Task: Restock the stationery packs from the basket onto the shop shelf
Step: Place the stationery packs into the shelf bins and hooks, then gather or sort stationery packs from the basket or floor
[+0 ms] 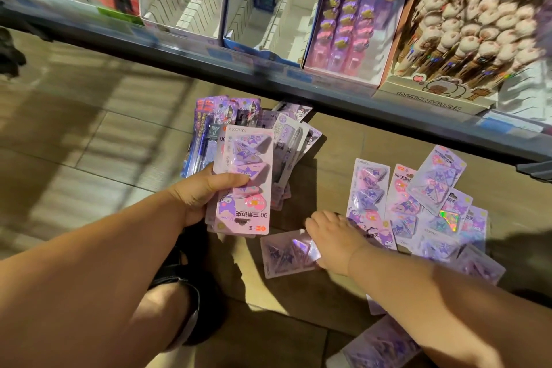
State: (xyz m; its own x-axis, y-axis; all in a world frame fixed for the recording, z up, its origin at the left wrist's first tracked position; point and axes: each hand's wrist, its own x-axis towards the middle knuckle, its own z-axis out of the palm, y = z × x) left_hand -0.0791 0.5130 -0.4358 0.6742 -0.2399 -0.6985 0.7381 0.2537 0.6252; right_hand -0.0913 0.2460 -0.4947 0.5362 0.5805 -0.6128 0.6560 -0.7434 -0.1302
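Single head cam, worn by me: faces forward and down, close over floor (89, 134); shelf (268, 76) edge crosses top.

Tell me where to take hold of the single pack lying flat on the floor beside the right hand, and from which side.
Pinch the loose pack at its right end, coming from the right, where the right hand is. It lies flat on the floor, so only its thin card edge can be lifted; the bulging plastic middle would likely give poor hold.
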